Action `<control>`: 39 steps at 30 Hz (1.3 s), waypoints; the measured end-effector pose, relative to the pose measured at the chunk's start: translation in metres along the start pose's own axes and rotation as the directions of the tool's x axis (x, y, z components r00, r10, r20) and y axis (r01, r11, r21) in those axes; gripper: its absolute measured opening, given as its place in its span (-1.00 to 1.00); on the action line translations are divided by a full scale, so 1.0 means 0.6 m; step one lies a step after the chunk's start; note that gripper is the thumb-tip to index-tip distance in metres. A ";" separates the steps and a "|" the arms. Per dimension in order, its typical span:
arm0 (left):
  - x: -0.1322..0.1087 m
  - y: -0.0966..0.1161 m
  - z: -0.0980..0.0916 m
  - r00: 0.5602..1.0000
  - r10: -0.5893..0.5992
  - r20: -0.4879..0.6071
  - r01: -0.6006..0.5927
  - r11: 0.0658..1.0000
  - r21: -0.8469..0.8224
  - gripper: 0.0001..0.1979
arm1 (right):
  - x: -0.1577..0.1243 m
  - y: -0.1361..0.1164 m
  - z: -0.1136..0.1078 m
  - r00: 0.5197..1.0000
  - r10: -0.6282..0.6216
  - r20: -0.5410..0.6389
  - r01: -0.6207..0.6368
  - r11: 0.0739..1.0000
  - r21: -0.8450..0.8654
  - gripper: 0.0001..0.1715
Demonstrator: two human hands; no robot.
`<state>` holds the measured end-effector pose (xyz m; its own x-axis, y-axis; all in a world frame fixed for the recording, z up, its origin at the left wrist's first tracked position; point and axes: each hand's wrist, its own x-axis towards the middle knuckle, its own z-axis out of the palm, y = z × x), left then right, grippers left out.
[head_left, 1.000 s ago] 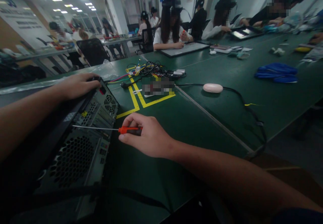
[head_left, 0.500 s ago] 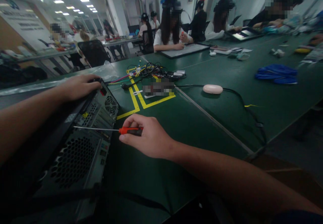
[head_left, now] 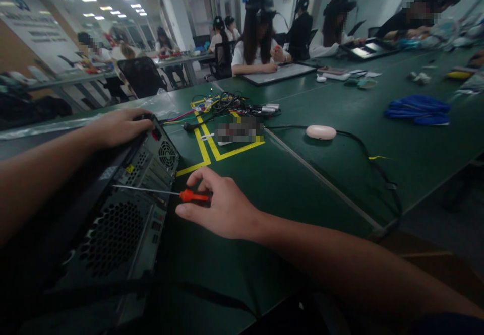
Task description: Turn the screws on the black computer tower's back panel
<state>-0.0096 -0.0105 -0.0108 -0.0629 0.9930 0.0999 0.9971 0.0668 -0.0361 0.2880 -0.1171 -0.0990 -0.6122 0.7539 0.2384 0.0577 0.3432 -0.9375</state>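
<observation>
On the left a black computer case has its metal back panel, with honeycomb vents and ports, turned to the right. My left hand rests flat on top of it at the far corner, fingers stretched toward the edge. An orange and black screwdriver sits in my right hand, its handle end in the palm. Thumb and index finger are spread off the handle; the other fingers are partly hidden. The long shaft points left to the panel's upper edge; whether the tip sits in a screw is too small to tell.
Bundled cables lie beyond the case, near yellow tape on the green table. A pale pink oval case touches a black cable. Blue cloth is at right. Across the table a person works at a flat panel.
My right thumb and index finger have opened away from the screwdriver's handle. The handle has turned to show more orange. My left hand stays on the case.
</observation>
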 end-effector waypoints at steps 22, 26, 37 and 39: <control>0.003 -0.006 0.004 0.999 -0.029 0.040 0.032 0.996 -0.083 -0.19 | 0.003 0.007 -0.001 0.998 -0.067 0.008 0.067 0.998 0.009 -0.76; 0.001 -0.003 0.001 0.999 -0.029 0.042 0.033 0.996 -0.081 -0.18 | 0.003 0.003 -0.002 0.998 -0.066 0.018 0.066 0.998 -0.004 -0.78; 0.001 -0.002 0.002 0.999 -0.030 0.037 0.033 0.996 -0.086 -0.20 | 0.005 0.005 -0.004 0.997 -0.073 0.017 0.073 0.997 0.011 -0.78; 0.000 -0.001 0.001 0.999 -0.027 0.046 0.032 0.994 -0.102 -0.22 | 0.005 0.005 -0.004 0.997 -0.069 0.021 0.069 0.998 0.013 -0.78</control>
<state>-0.0099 -0.0104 -0.0113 -0.0918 0.9942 0.0552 0.9937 0.0879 0.0689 0.2883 -0.1126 -0.1006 -0.6315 0.7164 0.2968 0.0050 0.3866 -0.9223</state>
